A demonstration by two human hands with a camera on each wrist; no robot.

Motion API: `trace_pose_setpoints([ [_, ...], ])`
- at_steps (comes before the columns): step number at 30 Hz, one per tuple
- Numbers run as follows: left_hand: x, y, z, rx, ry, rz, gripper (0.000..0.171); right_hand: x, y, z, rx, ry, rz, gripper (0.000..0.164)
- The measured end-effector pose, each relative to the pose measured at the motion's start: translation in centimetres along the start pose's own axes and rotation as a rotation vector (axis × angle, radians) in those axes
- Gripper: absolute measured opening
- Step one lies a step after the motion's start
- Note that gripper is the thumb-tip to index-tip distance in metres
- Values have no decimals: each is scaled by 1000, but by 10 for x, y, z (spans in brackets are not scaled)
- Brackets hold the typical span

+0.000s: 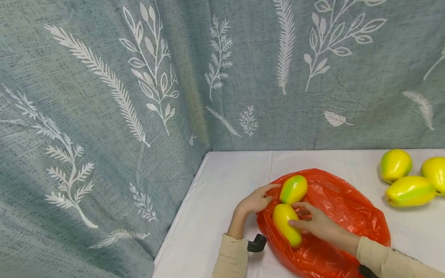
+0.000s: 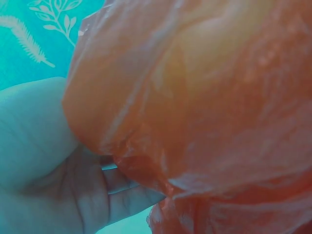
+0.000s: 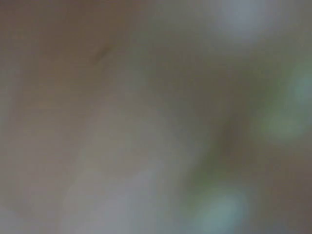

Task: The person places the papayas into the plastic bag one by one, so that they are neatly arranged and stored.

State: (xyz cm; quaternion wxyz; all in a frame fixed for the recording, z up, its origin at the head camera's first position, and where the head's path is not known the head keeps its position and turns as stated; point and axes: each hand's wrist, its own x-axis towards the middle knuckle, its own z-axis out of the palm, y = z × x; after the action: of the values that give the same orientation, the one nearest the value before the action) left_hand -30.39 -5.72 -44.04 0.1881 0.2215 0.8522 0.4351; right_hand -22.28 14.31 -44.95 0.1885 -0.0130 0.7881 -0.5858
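A red plastic bag (image 1: 344,208) lies spread and open-mouthed on the table. Two smooth yellow fruits with green streaks, mango- or papaya-shaped, are at its left side: a far fruit (image 1: 294,189) and a near fruit (image 1: 287,224). My left hand (image 1: 255,200) grips the bag's left edge, next to the far fruit; in the left wrist view its fingers (image 2: 129,197) pass behind the red plastic. Coming in from the right over the bag, my right hand (image 1: 314,222) holds the near fruit between thumb and fingers. The right wrist view is a blur.
Several similar fruits (image 1: 410,192) sit together at the right on the white-covered table (image 1: 229,173). A grey-green curtain (image 1: 243,77) with white leaf prints hangs behind the table and along its left side. A black wrist device (image 1: 257,244) sits by the left sleeve.
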Motion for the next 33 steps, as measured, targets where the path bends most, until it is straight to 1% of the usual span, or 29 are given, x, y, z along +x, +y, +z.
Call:
trace_pose_setpoints([
  [6,0,-2,0,-3,-2,4,47,-1,-1,-7,-4,-8,16,66],
  [12,-1,-1,-1,-1,1,2,47,-6,-9,-26,33,-30,52,71],
  [16,-1,-1,-1,-2,3,2,47,-9,-16,-46,68,-69,19,72],
  [19,-1,-1,-1,-2,4,1,47,-12,-21,-62,98,-94,-35,71],
  [23,-2,-2,-1,-2,2,7,47,-14,-22,-77,132,-100,-76,67],
  [26,-1,-2,-1,0,2,13,47,-16,-19,-85,146,-101,-86,66],
  [33,-1,-2,0,-8,-2,13,48,-19,-12,-103,219,-97,-73,68],
])
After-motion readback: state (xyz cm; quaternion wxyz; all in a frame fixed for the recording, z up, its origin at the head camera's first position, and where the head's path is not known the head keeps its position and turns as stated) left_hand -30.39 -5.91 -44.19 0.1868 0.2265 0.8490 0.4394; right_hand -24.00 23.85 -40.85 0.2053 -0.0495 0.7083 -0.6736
